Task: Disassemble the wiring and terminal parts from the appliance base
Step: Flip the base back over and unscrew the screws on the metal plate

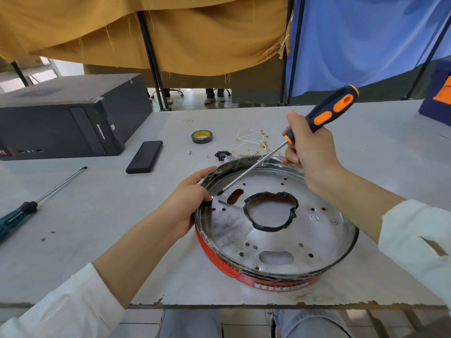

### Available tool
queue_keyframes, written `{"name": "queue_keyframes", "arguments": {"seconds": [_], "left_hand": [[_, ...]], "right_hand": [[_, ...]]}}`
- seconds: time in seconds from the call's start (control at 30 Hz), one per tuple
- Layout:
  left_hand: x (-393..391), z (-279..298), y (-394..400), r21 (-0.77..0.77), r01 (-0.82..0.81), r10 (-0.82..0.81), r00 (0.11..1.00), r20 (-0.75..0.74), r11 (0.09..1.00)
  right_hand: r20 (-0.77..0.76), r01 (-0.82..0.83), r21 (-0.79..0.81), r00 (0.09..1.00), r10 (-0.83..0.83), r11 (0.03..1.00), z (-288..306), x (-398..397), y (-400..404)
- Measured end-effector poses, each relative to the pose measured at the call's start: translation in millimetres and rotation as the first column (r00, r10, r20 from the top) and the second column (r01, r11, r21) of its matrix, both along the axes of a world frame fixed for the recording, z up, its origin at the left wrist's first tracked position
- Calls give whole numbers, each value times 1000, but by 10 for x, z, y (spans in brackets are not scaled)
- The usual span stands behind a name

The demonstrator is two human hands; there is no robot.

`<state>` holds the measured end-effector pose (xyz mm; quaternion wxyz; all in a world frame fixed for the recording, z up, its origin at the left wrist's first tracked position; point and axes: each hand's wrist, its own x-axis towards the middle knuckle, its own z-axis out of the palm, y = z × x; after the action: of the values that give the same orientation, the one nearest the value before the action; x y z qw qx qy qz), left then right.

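The round appliance base point(317, 242), a shiny metal plate with holes in a red shell, lies near the table's front edge. My left hand point(188, 203) grips its left rim. My right hand point(310, 147) holds a navy and orange screwdriver point(324, 113) by the handle; the shaft slants down-left and its tip sits on the plate near an oval slot by the left rim. A bundle of pale wires with brass terminals point(253, 140) lies on the table behind the base. A small black socket part point(222, 155) rests beside it.
A roll of black tape point(202, 136), two loose screws and a flat black block point(144, 156) lie behind the base. A green-handled screwdriver point(36, 203) lies at the left. A black computer case point(68, 118) fills the back left; a blue box point(439, 93) stands far right.
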<state>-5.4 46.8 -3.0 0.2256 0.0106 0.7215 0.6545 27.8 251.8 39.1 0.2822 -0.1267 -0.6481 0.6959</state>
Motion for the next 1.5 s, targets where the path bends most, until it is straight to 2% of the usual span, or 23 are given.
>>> {"name": "queue_keyframes", "arguments": {"seconds": [0.13, 0.33, 0.63, 0.93, 1.5], "left_hand": [[18, 1, 18, 10, -10, 10, 1000, -3, 1000], [18, -34, 39, 125, -9, 8, 1000, 5, 992], [7, -27, 69, 131, -1, 0, 1000, 8, 991], [24, -6, 84, 131, -2, 0, 1000, 17, 991], [8, -16, 76, 113, 16, -17, 1000, 12, 993]], "right_hand": [[-62, -74, 101, 995, 80, 992, 93, -37, -165], [-109, -89, 200, 988, 113, 976, 164, -32, -230], [-164, -16, 158, 986, 42, 987, 159, -7, -220], [-143, -28, 212, 988, 59, 977, 158, -26, -240], [-156, -10, 161, 987, 35, 987, 124, -39, -227]]}}
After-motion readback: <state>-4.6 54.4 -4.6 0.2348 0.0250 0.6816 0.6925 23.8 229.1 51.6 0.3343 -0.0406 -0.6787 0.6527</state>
